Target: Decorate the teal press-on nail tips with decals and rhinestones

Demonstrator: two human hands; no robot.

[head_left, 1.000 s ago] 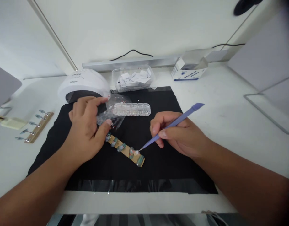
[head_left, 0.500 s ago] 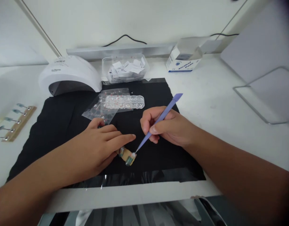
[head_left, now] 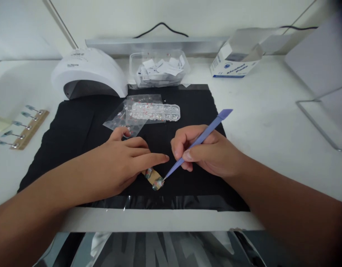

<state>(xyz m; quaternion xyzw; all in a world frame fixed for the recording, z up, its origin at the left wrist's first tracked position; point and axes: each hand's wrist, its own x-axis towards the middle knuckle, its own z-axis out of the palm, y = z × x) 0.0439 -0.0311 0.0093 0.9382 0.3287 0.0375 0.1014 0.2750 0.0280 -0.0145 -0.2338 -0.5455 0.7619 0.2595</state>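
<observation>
My left hand (head_left: 123, 163) lies flat on a wooden strip of painted nail tips (head_left: 154, 178), covering most of it; only its near end shows. My right hand (head_left: 208, 154) grips a purple picker tool (head_left: 198, 141) like a pen, its tip touching the last nail tip on the strip. Both rest on a black mat (head_left: 76, 126). A clear compartment box of rhinestones (head_left: 155, 111) and clear plastic sheets (head_left: 123, 120) lie just beyond my left hand.
A white nail lamp (head_left: 88, 74) stands at the back left, a clear tub of paper scraps (head_left: 159, 68) behind the mat, an open white-and-blue box (head_left: 234, 61) at the back right. A second wooden strip with nail holders (head_left: 22, 128) lies far left. A wire frame (head_left: 321, 122) sits right.
My left hand let go of the clear plastic sheet and came down flat onto the wooden strip. The tool tip shifted to the strip's last nail tip.
</observation>
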